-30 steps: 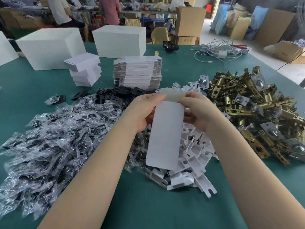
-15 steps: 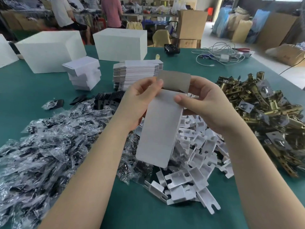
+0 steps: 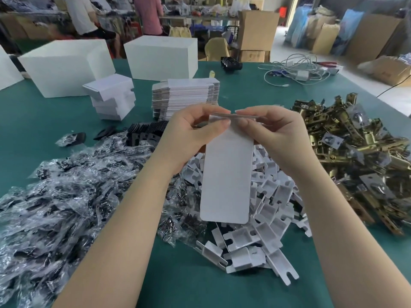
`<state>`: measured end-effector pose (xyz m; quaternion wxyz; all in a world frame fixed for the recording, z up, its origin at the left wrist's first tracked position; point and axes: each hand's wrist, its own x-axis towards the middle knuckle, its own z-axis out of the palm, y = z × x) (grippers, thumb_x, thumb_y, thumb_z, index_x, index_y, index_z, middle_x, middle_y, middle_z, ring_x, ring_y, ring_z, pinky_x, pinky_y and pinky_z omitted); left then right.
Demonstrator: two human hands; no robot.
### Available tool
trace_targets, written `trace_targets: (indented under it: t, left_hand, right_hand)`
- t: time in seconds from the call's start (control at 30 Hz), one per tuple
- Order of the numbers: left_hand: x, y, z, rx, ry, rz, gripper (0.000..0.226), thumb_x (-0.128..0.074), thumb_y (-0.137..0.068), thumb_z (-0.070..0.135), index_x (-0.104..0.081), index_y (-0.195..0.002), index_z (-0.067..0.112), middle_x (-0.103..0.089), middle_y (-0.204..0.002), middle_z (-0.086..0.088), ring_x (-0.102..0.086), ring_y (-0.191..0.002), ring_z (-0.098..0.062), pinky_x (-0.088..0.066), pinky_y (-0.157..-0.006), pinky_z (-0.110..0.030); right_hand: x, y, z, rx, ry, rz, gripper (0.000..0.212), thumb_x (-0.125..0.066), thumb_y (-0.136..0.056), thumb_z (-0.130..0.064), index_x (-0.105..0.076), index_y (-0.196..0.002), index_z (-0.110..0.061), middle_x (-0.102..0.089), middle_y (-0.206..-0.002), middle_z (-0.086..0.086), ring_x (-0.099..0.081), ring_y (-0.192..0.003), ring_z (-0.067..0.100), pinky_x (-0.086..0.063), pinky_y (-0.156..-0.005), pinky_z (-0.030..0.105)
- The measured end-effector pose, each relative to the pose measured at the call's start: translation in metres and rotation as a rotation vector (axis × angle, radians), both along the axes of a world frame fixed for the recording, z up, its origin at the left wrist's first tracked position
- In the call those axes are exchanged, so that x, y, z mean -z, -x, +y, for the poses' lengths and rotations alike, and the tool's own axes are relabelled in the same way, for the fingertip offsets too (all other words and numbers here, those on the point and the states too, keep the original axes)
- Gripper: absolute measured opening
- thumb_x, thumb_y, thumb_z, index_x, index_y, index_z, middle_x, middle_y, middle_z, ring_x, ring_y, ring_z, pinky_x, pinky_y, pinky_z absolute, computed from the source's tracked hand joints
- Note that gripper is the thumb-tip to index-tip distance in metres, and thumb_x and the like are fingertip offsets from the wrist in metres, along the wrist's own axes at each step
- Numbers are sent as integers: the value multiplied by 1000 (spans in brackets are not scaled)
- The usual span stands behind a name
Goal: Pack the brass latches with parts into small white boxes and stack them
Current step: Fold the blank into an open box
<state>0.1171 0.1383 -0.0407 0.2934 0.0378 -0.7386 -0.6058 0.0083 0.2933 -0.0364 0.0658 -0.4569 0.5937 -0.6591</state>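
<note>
While folding: we pinch the small white box at its top flap with left hand and right hand, above the table.
Risk: flap could crease crooked if our thumbs press unevenly.

A packing workshop, probably part of a small factory: a green-covered worktable heaped with brass latches, bagged parts and flat box blanks, cardboard cartons stacked behind.

head cam | looks forward-down | close over green table
</note>
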Motion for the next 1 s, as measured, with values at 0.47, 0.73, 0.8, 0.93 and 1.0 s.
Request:
trace_targets:
  t: [0.47, 0.73, 0.8, 0.93, 1.0]
  left_hand:
    - [0, 0, 1, 31, -140, -124, 11, -71, -91, 20, -78, -90, 28, -70, -86, -10, -67, -76, -15, -55, -61, -29]
    - [3, 3, 0, 6, -26, -149, 26, -72, -81, 45, -71, -106, 40, -68, -96, 7, -64, -91, -13, -52, -79, -35]
    - [3, 3, -1, 66, -52, -179, 46, -75, -79, 44, -65, -122, 34, -71, -116, 7, -67, -108, -14, -59, -87, -39]
    - [3, 1, 2, 97, -33, -147, 52, -82, -79, 23, -63, -127, 26, -73, -115, 4, -70, -103, -14, -59, -78, -30]
    - [2, 0, 2, 123, -20, -144, 59, -83, -77, 16, -61, -130, 27, -74, -115, 4, -71, -102, -11, -57, -78, -24]
  right_hand:
    - [0, -2, -2, 99, -70, -46, 6, -71, -87, -23, -75, -87, -26, -76, -82, -7, -68, -75, 12, -59, -69, 36]
    - [0, 0, -2, 196, -142, -18, 13, -70, -91, -17, -75, -88, -29, -75, -83, -10, -66, -71, 13, -58, -69, 36]
    - [-2, 2, -1, 203, -114, -96, 12, -71, -90, -17, -75, -87, -27, -75, -86, -7, -67, -78, 12, -60, -72, 39]
    - [-5, 1, 0, 161, -132, -129, 11, -73, -89, -22, -76, -80, -28, -74, -82, -6, -66, -72, 8, -56, -61, 26]
    - [-7, 0, 0, 163, -108, -154, 14, -72, -89, -23, -77, -76, -28, -74, -79, -7, -65, -69, 7, -53, -57, 23]
